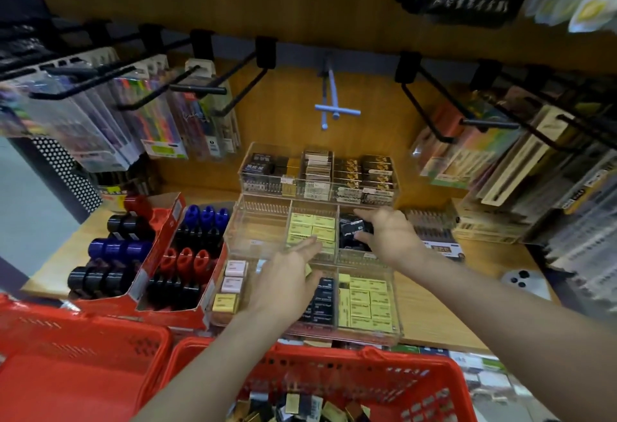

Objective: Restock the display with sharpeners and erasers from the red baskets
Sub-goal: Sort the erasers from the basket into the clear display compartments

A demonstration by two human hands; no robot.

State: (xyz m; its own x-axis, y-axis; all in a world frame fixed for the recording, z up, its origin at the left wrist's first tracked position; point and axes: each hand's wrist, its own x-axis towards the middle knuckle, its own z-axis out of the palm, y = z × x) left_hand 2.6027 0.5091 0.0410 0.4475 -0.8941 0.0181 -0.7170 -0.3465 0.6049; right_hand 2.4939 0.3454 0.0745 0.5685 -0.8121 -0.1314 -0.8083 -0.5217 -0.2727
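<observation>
A clear acrylic display [260,248] in stepped tiers holds yellow erasers [312,226] and black erasers. My right hand [390,238] reaches into the middle tier's right compartment and pinches a black eraser [355,226] over the other black ones. My left hand [288,279] hovers over the front tier with fingers spread and flat, holding nothing that I can see. A red basket [384,365] right below me contains several loose yellow and black erasers [310,405]. A second red basket [83,355] sits at the lower left. Red cardboard boxes [173,218] hold red, blue and black sharpeners [187,261].
Packaged pens hang on black hooks [197,88] left and right above the wooden shelf [434,308]. Flat boxed stationery [434,231] lies right of the display. A white round object [521,283] rests on the shelf's right end. More products fill the shelf below at lower right.
</observation>
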